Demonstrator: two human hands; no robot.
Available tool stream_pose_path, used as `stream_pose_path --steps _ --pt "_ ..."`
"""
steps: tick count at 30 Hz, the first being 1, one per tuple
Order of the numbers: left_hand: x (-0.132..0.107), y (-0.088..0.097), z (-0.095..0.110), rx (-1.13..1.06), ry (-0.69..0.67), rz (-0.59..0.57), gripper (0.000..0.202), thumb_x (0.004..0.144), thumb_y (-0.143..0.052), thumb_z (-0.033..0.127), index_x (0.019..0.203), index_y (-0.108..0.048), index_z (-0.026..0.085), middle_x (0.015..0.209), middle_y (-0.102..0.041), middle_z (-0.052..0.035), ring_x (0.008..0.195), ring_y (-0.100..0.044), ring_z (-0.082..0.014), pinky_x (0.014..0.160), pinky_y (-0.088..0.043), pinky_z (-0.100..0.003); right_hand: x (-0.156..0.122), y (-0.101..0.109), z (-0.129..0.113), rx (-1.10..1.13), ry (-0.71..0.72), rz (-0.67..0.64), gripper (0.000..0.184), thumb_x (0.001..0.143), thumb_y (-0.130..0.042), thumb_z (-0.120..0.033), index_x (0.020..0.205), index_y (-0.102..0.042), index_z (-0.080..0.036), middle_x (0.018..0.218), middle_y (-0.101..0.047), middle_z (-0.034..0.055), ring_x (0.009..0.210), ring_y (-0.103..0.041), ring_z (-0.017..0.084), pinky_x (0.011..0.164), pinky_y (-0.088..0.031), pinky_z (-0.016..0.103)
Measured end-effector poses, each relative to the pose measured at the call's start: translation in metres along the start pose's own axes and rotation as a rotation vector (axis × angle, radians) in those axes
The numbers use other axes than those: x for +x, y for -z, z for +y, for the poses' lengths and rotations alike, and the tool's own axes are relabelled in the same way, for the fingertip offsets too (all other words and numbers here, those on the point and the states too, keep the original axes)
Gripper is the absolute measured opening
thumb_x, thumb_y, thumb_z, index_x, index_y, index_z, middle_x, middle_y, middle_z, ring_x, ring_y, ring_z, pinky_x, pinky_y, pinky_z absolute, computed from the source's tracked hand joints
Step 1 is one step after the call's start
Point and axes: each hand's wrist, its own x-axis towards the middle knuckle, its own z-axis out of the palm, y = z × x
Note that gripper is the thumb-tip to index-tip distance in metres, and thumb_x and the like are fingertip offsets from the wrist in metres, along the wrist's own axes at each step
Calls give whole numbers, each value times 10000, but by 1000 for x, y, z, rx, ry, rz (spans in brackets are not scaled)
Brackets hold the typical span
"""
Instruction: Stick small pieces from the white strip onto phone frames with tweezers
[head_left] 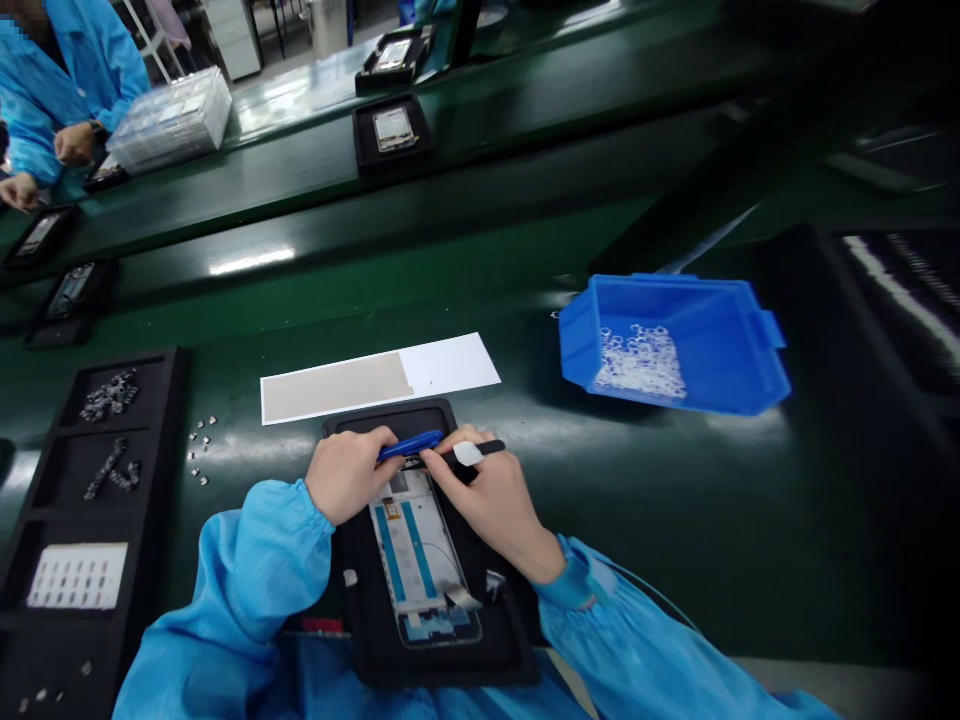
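A partly assembled phone [411,555] lies in a black tray [491,655] in front of me, its inner side facing up with blue strips along it. My left hand [346,472] is closed on a blue pen-like tool [411,443] above the phone's far end. My right hand [496,500] is closed on a slim black tool [491,447] with a white piece on it. Its fingertips are close to the blue tool's tip and the phone's top edge. The fingers hide the small part between them. A silvery flap [461,597] sticks up near the phone's lower end.
A blue bin [727,350] with small white rings stands at right. A white and beige card [337,388] lies beyond the tray. At left is a black compartment tray [161,450] with small parts, several more loose beside it. A co-worker's hands [75,145] are across the line.
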Motion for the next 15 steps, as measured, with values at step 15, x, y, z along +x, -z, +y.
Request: stream_pose_path --steps 15 --pt "0 -7 -4 -44 24 55 304 895 -562 472 1125 -673 308 987 -756 -31 977 -705 -277 807 -548 -357 2 -8 9 85 -104 -24 375 863 -515 -553 663 -559 -239 617 -638 12 582 -643 213 552 -451 296"
